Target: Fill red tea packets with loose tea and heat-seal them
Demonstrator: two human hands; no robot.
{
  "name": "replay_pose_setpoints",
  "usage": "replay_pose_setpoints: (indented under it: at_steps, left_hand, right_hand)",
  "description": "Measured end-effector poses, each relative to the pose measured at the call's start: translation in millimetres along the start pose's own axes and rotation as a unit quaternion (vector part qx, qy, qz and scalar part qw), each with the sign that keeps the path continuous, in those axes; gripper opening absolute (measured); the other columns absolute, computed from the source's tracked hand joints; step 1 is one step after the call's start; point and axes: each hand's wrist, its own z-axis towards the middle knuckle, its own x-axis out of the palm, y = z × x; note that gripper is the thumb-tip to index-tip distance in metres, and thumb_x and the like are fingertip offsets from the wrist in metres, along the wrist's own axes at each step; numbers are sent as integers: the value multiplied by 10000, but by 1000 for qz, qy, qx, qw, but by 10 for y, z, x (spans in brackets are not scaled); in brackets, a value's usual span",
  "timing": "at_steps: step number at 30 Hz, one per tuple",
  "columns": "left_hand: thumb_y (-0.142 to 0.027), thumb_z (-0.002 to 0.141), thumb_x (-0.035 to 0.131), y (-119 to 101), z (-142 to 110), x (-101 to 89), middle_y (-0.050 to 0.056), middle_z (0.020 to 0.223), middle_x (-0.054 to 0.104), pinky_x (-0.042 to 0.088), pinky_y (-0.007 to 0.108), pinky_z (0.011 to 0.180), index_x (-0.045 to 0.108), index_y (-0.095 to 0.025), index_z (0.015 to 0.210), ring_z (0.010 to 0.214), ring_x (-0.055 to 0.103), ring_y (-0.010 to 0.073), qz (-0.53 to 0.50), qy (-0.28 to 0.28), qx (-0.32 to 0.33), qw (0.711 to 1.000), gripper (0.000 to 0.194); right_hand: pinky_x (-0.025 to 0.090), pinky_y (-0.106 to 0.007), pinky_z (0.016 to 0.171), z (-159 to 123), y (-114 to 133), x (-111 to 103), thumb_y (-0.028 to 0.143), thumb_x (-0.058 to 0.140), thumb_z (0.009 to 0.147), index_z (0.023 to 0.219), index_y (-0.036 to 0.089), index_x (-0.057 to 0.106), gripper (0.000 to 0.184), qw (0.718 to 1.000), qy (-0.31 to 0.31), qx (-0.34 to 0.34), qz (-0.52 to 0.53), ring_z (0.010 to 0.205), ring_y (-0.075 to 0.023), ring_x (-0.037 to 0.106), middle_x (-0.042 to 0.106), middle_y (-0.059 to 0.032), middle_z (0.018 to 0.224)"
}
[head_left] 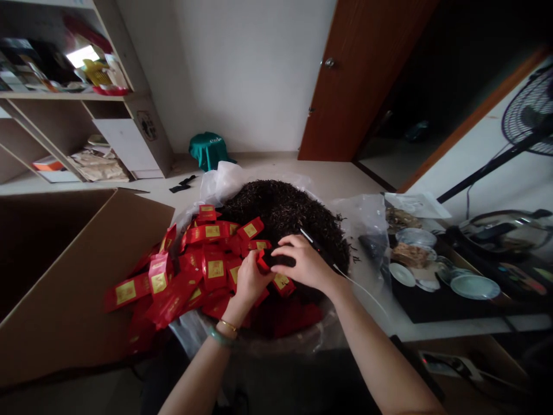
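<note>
My left hand (251,280) is closed around a small red packet (262,262), held upright over the pile. My right hand (306,262) comes in from the right with fingers curved and apart, its fingertips at the packet's edge; nothing shows clearly between them. Behind both hands rises a heap of dark, dry tea-like leaves (280,202) on clear plastic sheeting (363,216). Many red packets with gold labels (215,269) lie heaped to the left and under my hands. Partly hidden behind my right hand is a slim black device (322,246) with a white cable.
An open cardboard box (86,288) stands at the left. On the right, a dark tray (423,308) bears dishes, a pale green lid (475,286) and a glass-lidded pot (510,230). Farther off are a shelf unit (138,138), a green-covered bin (209,151), a brown door (341,109) and a fan (529,112).
</note>
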Motion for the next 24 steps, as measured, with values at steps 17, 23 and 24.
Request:
replay_pose_setpoints:
  at_steps: [17,23,24]
  left_hand:
    - [-549,693,660,31,136,-169,32,806,703,488,248,643,653,-134,922,736,633,171,-300,172,-129,930,474]
    - [-552,592,744,-42,119,-209,37,809,696,468,233,596,647,-126,919,696,618,160,-335,189,-163,909,545]
    - [-524,568,770,-61,114,-217,35,816,692,466,233,599,642,-121,947,688,610,155,-330,199,-159,909,568]
  right_hand:
    - [345,-219,592,62,-244,34,293,549,890,580,167,549,335,994,75,59,49,603,-100,500,521,22,634]
    - [347,-226,591,60,-239,99,302,508,897,588,163,538,340,993,51,54,88,601,-99,476,521,19,633]
    - [358,-230,593,60,-225,119,334,508,895,580,162,538,361,992,47,56,100,601,-101,478,525,14,634]
